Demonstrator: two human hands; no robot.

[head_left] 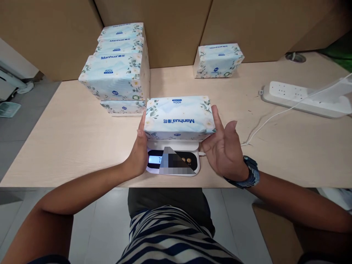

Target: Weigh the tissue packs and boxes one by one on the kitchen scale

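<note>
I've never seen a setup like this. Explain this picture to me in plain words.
There is no machine: one person works bare-handed, filmed by a camera on their head looking forward and down. The left hand and right hand flank a flower-printed pack at its ends, over a white scale; I cannot tell whether they bear its weight. On the pale table, a stack of similar packs is at left, one single pack stands further back, and a white power strip lies at right.

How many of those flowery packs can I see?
6 in view: middle pack between left hand and right hand; right pack near the panels; left stack's front, second, rear and lower packs. That stack may hide more.
</note>
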